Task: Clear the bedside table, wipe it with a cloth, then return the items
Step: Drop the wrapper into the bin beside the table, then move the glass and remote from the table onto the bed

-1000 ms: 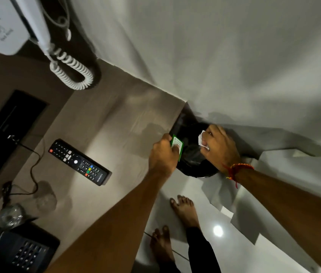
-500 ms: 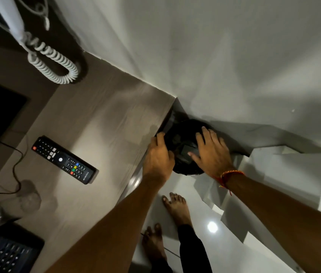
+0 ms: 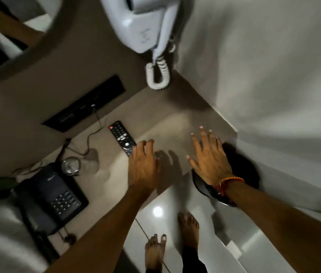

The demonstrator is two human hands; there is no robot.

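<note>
The bedside table (image 3: pixel 165 123) has a pale wood-grain top against a white wall. On it lie a black remote (image 3: pixel 122 136), an upturned clear glass (image 3: pixel 71 166) and a dark desk phone (image 3: pixel 57 198). My left hand (image 3: pixel 143 167) hovers over the table's front part, its fingers covering the near end of the remote, holding nothing. My right hand (image 3: pixel 210 157) is spread open above the table's right edge, empty, over a black bin (image 3: pixel 242 166) on the floor.
A white wall phone (image 3: pixel 144 26) with a coiled cord (image 3: pixel 157 75) hangs above the table's back corner. A black socket panel (image 3: pixel 84 103) with a thin cable sits on the back wall. My bare feet (image 3: pixel 187 231) stand on glossy white floor tiles. A round mirror edge shows at top left.
Both hands have left the black bin and moved up over the table. The small items they held a second ago are gone from the hands. The view has swung left.
</note>
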